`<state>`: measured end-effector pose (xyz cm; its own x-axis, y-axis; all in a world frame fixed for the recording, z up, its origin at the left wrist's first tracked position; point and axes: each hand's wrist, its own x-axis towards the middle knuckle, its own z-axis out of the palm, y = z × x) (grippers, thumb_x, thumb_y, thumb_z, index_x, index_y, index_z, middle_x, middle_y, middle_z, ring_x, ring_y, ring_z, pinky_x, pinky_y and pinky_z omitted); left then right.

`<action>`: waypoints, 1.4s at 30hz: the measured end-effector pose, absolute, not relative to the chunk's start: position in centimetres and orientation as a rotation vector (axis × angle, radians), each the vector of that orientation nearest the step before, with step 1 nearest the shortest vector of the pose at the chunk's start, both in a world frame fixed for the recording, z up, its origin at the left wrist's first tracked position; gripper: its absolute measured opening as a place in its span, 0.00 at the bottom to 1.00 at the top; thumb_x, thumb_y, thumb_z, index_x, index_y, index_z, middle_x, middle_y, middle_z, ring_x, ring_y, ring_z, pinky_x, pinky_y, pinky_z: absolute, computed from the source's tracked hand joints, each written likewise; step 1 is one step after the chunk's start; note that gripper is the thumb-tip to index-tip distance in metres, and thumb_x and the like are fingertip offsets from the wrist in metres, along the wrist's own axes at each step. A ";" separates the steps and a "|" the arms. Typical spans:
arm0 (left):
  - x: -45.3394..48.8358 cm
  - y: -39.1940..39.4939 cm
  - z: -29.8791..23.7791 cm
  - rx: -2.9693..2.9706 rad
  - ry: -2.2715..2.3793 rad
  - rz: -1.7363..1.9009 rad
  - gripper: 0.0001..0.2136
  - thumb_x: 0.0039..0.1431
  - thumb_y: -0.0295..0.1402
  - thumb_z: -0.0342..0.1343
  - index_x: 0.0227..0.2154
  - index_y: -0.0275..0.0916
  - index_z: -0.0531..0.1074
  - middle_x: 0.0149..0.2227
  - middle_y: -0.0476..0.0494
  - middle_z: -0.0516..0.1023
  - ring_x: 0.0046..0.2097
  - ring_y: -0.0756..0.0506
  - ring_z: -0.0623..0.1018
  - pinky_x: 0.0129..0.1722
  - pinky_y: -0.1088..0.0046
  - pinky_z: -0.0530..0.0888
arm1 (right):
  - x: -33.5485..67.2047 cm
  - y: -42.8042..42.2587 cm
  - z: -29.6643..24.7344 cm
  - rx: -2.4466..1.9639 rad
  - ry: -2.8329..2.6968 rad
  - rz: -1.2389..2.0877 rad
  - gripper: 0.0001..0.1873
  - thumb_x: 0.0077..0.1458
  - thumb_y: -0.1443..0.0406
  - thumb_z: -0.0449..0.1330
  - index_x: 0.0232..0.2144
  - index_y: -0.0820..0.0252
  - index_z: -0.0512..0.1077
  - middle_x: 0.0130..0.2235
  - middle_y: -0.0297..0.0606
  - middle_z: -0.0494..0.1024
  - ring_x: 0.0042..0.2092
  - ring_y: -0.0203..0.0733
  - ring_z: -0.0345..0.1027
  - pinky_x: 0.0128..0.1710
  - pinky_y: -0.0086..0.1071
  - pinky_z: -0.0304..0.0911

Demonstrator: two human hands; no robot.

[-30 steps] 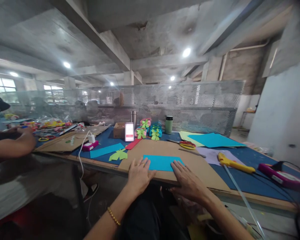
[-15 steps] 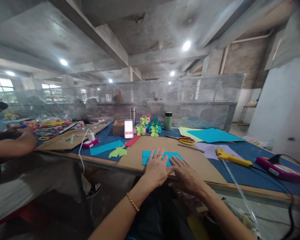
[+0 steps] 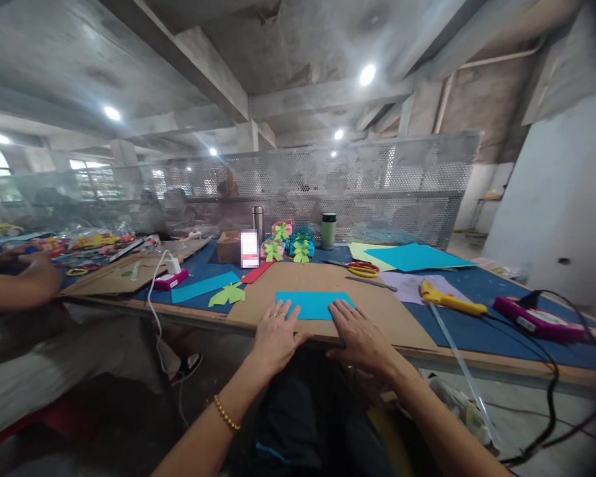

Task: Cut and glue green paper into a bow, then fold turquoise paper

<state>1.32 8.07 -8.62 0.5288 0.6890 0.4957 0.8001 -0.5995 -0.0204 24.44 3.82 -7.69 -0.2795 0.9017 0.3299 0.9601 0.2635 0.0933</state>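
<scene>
A bright blue rectangular strip (image 3: 315,305), paper or thin foam, lies lengthwise on a brown cardboard sheet (image 3: 322,278) at the table's front edge. My left hand (image 3: 277,334) rests on its left end, fingers stretched out and slightly spread. On the right end, the extended fingers of my right hand (image 3: 360,334) press down flat. Both thumbs point inward, close to the table edge. Whether the strip is folded double cannot be made out. Left of the cardboard are a green leaf-shaped cutout (image 3: 227,295), a longer blue strip (image 3: 204,287) and a red strip (image 3: 258,271).
Scissors (image 3: 362,269) and a thin metal tool (image 3: 372,283) lie beyond my right hand. Farther right are a yellow glue gun (image 3: 451,301) and a purple power strip (image 3: 541,321) with cables. Bow-trimmed pieces (image 3: 301,249) and a green bottle (image 3: 328,232) stand behind. A co-worker's arm (image 3: 20,281) is at left.
My hands have spread apart, the left toward the strip's left end and the right toward its right end. More of the blue surface shows between them. The view has shifted slightly.
</scene>
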 end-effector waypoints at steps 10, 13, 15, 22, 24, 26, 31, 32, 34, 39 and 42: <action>1.3 8.0 -8.5 -2.527 -1.266 -0.624 0.33 0.66 0.56 0.40 0.64 0.38 0.63 0.66 0.33 0.64 0.67 0.35 0.63 0.64 0.54 0.62 | 24.2 3.8 -7.5 -1.752 -2.316 -0.420 0.51 0.46 0.52 0.69 0.67 0.69 0.57 0.68 0.62 0.57 0.69 0.64 0.48 0.66 0.57 0.49; 1.4 8.1 -8.6 -2.514 -1.255 -0.631 0.33 0.66 0.56 0.40 0.64 0.38 0.63 0.66 0.33 0.64 0.67 0.36 0.63 0.65 0.55 0.62 | 24.1 3.8 -7.3 -1.759 -2.307 -0.389 0.53 0.46 0.52 0.69 0.67 0.69 0.55 0.68 0.64 0.55 0.69 0.64 0.48 0.66 0.57 0.49; 1.4 8.1 -8.6 -2.509 -1.251 -0.642 0.34 0.66 0.56 0.40 0.65 0.37 0.61 0.66 0.34 0.65 0.67 0.36 0.63 0.65 0.55 0.61 | 24.1 3.8 -7.2 -1.773 -2.300 -0.386 0.54 0.45 0.52 0.69 0.67 0.69 0.55 0.68 0.63 0.55 0.69 0.63 0.48 0.66 0.57 0.49; 1.6 8.0 -8.7 -2.507 -1.278 -0.691 0.34 0.67 0.55 0.39 0.64 0.32 0.62 0.66 0.34 0.65 0.67 0.37 0.63 0.66 0.57 0.60 | 24.3 3.8 -7.2 -1.756 -2.312 -0.424 0.50 0.46 0.53 0.69 0.66 0.67 0.58 0.69 0.60 0.56 0.70 0.63 0.46 0.66 0.56 0.48; 1.6 8.0 -8.8 -2.508 -1.274 -0.707 0.35 0.66 0.56 0.40 0.63 0.32 0.63 0.66 0.34 0.65 0.67 0.36 0.63 0.67 0.56 0.59 | 24.5 3.8 -7.4 -1.746 -2.312 -0.432 0.50 0.46 0.53 0.69 0.66 0.67 0.58 0.69 0.60 0.55 0.70 0.63 0.45 0.66 0.56 0.48; 1.7 7.9 -8.9 -2.514 -1.284 -0.715 0.35 0.66 0.57 0.40 0.63 0.32 0.64 0.66 0.34 0.65 0.68 0.36 0.62 0.67 0.56 0.59 | 24.7 3.9 -7.6 -1.736 -2.307 -0.421 0.50 0.45 0.53 0.69 0.66 0.68 0.58 0.69 0.61 0.54 0.70 0.63 0.44 0.67 0.56 0.47; 1.7 7.5 -8.8 -2.494 -1.315 -0.783 0.35 0.64 0.58 0.41 0.62 0.36 0.65 0.71 0.34 0.51 0.71 0.34 0.51 0.67 0.50 0.58 | 25.0 4.0 -8.0 -1.679 -2.268 -0.435 0.49 0.46 0.52 0.69 0.66 0.64 0.59 0.70 0.59 0.51 0.71 0.64 0.39 0.67 0.58 0.43; 1.7 7.4 -8.8 -2.493 -1.318 -0.794 0.35 0.64 0.59 0.40 0.62 0.36 0.65 0.71 0.34 0.50 0.72 0.34 0.50 0.67 0.49 0.57 | 25.0 4.0 -8.0 -1.685 -2.262 -0.440 0.49 0.45 0.52 0.69 0.65 0.64 0.60 0.71 0.59 0.50 0.71 0.64 0.38 0.67 0.58 0.43; 1.7 7.4 -8.8 -2.509 -1.325 -0.791 0.36 0.65 0.59 0.38 0.63 0.37 0.64 0.70 0.35 0.55 0.71 0.34 0.52 0.68 0.46 0.55 | 24.9 3.9 -8.0 -1.713 -2.260 -0.433 0.49 0.45 0.52 0.69 0.65 0.65 0.61 0.70 0.59 0.51 0.71 0.65 0.39 0.67 0.58 0.43; 1.9 7.5 -9.0 -2.525 -1.337 -0.789 0.35 0.65 0.58 0.40 0.63 0.37 0.64 0.66 0.35 0.64 0.68 0.35 0.61 0.67 0.45 0.56 | 24.8 3.8 -7.9 -1.743 -2.260 -0.403 0.48 0.46 0.53 0.69 0.66 0.63 0.60 0.68 0.57 0.58 0.70 0.63 0.47 0.66 0.58 0.47; 2.0 7.5 -9.1 -2.510 -1.336 -0.807 0.34 0.65 0.57 0.41 0.63 0.37 0.64 0.66 0.36 0.64 0.68 0.35 0.62 0.67 0.46 0.56 | 24.7 3.7 -7.7 -1.755 -2.269 -0.401 0.48 0.45 0.53 0.69 0.66 0.61 0.61 0.68 0.55 0.58 0.69 0.62 0.49 0.66 0.57 0.48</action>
